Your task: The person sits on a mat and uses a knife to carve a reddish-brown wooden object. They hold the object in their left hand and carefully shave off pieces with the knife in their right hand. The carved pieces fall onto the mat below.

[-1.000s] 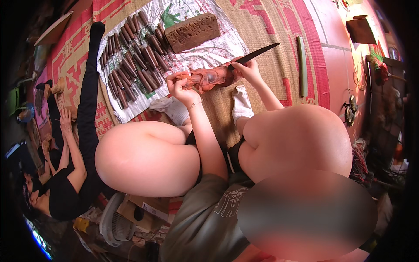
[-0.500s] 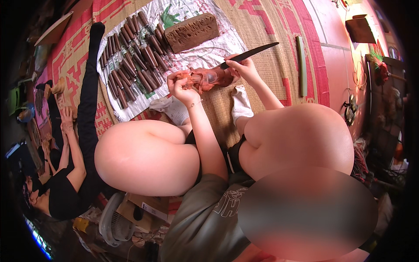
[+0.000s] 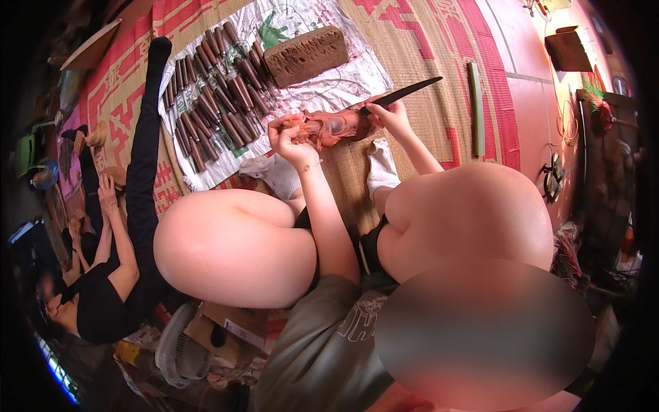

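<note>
The left hand (image 3: 292, 142) grips one end of a reddish, irregular piece (image 3: 334, 128), and the right hand (image 3: 392, 117) holds a long black tapering tool (image 3: 410, 89) at its other end, though whether tool and piece touch is hard to tell. Beyond, brown-handled tools (image 3: 239, 90) lie beside a brown block (image 3: 309, 63) on a white sheet (image 3: 367, 77) over a patterned mat (image 3: 446, 69).

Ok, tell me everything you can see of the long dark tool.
The long dark tool is slim, tapering to its free end; material unclear. The right hand's grip holds it near the other end, slanting rightward and away over the woven mat. Its held end is beside the reddish piece; contact is unclear.
</note>
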Demonstrator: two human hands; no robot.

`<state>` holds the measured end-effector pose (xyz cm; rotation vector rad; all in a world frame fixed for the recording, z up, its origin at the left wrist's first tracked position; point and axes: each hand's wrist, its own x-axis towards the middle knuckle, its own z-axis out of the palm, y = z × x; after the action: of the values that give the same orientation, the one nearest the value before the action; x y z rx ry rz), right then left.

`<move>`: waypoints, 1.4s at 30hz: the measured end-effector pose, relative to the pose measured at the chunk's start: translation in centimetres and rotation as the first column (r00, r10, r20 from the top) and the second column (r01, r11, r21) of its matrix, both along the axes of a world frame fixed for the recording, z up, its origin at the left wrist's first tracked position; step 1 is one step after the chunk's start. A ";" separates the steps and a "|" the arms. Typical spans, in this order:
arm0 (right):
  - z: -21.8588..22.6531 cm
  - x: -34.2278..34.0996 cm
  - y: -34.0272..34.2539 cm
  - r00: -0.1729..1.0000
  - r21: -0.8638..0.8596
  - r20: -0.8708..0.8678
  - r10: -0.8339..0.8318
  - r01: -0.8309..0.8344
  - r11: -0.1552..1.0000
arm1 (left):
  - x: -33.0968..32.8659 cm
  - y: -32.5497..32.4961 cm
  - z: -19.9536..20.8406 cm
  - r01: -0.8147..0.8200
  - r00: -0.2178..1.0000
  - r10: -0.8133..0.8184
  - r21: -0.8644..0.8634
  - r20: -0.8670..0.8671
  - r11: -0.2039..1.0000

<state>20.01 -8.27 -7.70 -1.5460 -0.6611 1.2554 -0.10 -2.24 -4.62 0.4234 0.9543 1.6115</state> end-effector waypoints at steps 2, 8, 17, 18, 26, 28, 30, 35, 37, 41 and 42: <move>0.5 0.3 -0.2 1.000 0.008 0.022 0.007 -0.007 1.000 | 0.1 -0.1 0.2 -0.011 1.000 0.011 -0.005 0.003 1.000; 0.6 -0.4 0.0 0.999 0.030 0.006 0.051 -0.051 0.998 | 0.2 -0.1 0.4 0.016 1.000 -0.016 -0.015 -0.014 1.000; 1.7 -1.6 0.2 0.986 0.045 0.073 0.150 -0.154 0.987 | 0.3 0.0 0.5 0.012 1.000 -0.012 -0.018 -0.009 1.000; 1.1 -1.1 -0.4 0.995 0.027 0.053 0.089 -0.091 0.996 | 0.5 -0.1 0.5 0.012 1.000 -0.012 -0.026 0.002 1.000; 1.7 -1.2 0.1 0.992 0.051 -0.111 0.059 -0.053 0.997 | 0.3 0.1 0.5 0.010 1.000 -0.010 -0.020 -0.009 1.000; 1.1 -1.3 -0.3 0.996 0.052 -0.008 0.084 -0.084 0.995 | 0.2 0.1 0.5 0.004 1.000 -0.003 -0.039 0.005 0.999; 0.9 -1.0 -0.9 0.999 0.059 -0.050 -0.004 0.007 0.998 | 0.2 -0.1 0.3 -0.010 1.000 0.010 -0.011 -0.005 1.000; 1.6 -1.4 -0.2 0.999 0.140 0.004 0.053 -0.053 0.989 | 0.4 -0.1 0.6 0.007 1.000 -0.007 -0.019 -0.022 1.000; 2.3 -2.5 -0.2 0.991 0.151 0.014 0.133 -0.134 0.979 | 0.2 0.0 0.6 0.029 0.999 -0.029 -0.012 -0.032 1.000; 0.4 -0.4 -1.5 0.998 0.129 0.061 -0.002 -0.006 0.992 | 0.5 -0.3 0.5 0.019 1.000 -0.019 0.004 -0.021 1.000; 0.0 0.1 -1.6 0.999 0.103 0.033 -0.029 0.025 0.994 | 0.6 -0.3 0.8 0.021 0.999 -0.021 0.001 -0.026 1.000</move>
<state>20.10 -9.84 -7.66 -1.4902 -0.7140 1.1586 0.50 -2.53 -3.87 0.4552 0.9649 1.5911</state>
